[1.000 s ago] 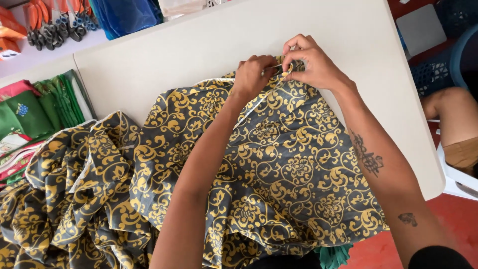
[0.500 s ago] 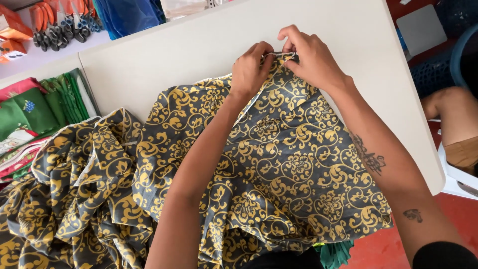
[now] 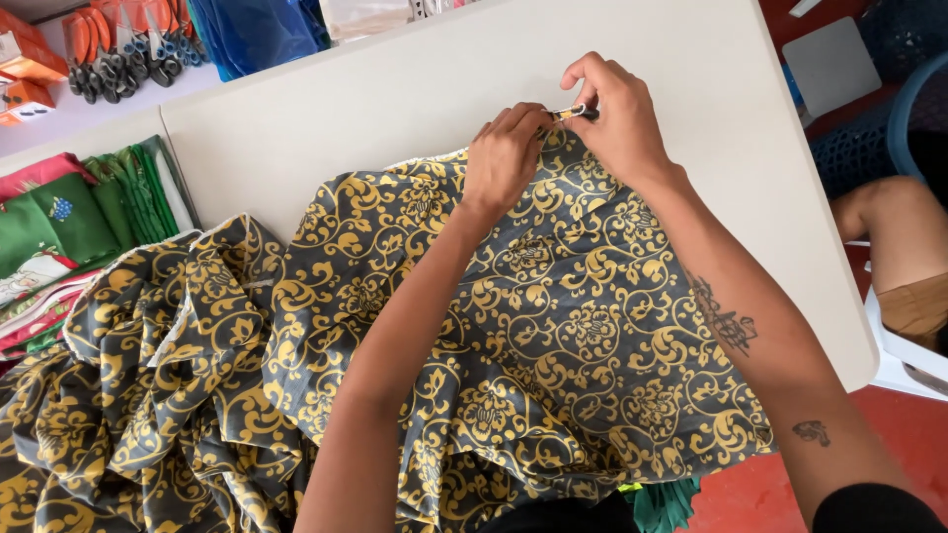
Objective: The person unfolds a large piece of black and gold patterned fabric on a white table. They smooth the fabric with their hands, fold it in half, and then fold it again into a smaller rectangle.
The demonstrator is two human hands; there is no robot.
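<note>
Nearest the camera, grey fabric with a yellow scroll pattern is lying spread over the near edge of the white table, bunching into heavy folds toward the lower left. Both forearms are reaching out across it. The left hand is resting on the cloth's far edge, fingers curled together and pinching the hem. Just beside it, touching, the right hand is gripping a small dark tool with a metal tip between thumb and forefinger, the tip pointing at the left fingertips (whether it is a cutter or a clip, I cannot tell). The tool is sitting right at the cloth's far edge.

To the left, folded green and red fabrics are lying beside the table. Farther back, orange-handled scissors are lying in a row next to a blue bag. At the right, another person's bare knee is showing.
</note>
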